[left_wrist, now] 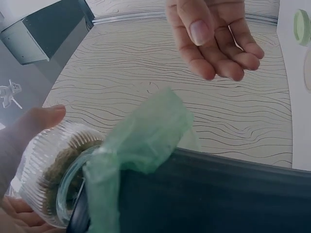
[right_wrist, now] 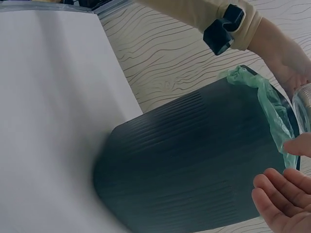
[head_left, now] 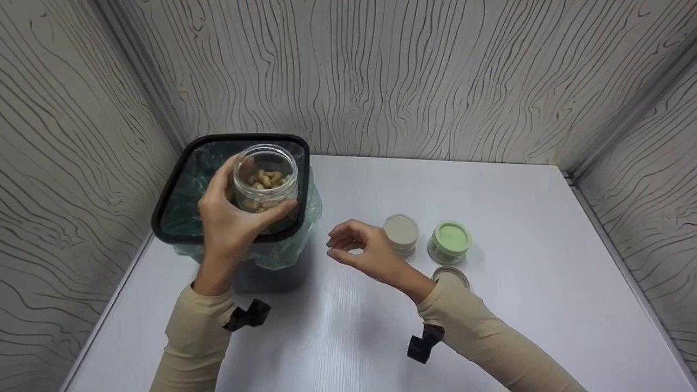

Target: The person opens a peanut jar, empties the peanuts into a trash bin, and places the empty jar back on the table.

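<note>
My left hand (head_left: 226,218) grips a clear ribbed jar (head_left: 265,191) that has no lid on it. Inside lie tan, cashew-like nuts (head_left: 267,179). The jar is above the mouth of a dark trash bin (head_left: 245,136), near its right side. A thin green bag (head_left: 283,253) lines the bin and folds out over its rim. To the right of the bin hovers my right hand (head_left: 365,250), fingers loosely curled with nothing held. In the left wrist view the jar (left_wrist: 73,160) appears tilted beside the bin's edge.
Behind my right hand stands a jar with a beige lid (head_left: 401,230). Farther right is a jar with a green lid (head_left: 452,238). A round beige-rimmed item (head_left: 451,270) is partly hidden by my right sleeve. Wood-patterned panels (head_left: 381,76) enclose the white table (head_left: 517,228).
</note>
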A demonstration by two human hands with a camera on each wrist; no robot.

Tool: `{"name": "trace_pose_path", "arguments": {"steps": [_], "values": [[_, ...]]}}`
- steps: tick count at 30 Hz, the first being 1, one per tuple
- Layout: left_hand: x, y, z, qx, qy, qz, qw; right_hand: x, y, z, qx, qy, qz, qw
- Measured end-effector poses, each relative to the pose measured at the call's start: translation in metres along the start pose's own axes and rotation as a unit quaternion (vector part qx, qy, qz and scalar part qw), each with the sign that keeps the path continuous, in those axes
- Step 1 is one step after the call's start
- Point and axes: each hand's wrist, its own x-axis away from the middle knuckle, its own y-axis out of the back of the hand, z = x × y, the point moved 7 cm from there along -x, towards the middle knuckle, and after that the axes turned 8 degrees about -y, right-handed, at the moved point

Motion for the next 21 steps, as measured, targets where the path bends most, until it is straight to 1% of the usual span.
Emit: {"name": "trace_pose_path", "arguments": {"steps": [4,6,8,10,14,19,21], "values": [[0.001,0.003,0.005,-0.007,0.006,0.0,1.0,-0.003,-0.003,0.006,-0.005,-0.014,0.009,0.9998],[0.001,0.005,0.006,-0.014,0.002,-0.003,0.9999,-0.006,-0.004,0.009,-0.019,-0.024,0.016,0.9994],[0.001,0.008,0.008,-0.021,-0.002,-0.005,0.9998,-0.009,-0.006,0.012,-0.044,-0.034,0.026,0.9981],[0.0,0.012,0.009,-0.027,-0.006,-0.009,0.9996,-0.012,-0.008,0.014,-0.078,-0.046,0.035,0.9952],[-0.001,0.018,0.013,-0.034,-0.001,-0.014,0.9993,-0.018,-0.012,0.017,-0.141,-0.065,0.052,0.9866],[0.0,0.023,0.017,-0.035,0.005,-0.02,0.9992,-0.025,-0.017,0.016,-0.171,-0.085,0.055,0.9802],[0.0,0.024,0.018,-0.034,0.007,-0.021,0.9992,-0.027,-0.019,0.014,-0.184,-0.103,0.054,0.9761]]}}
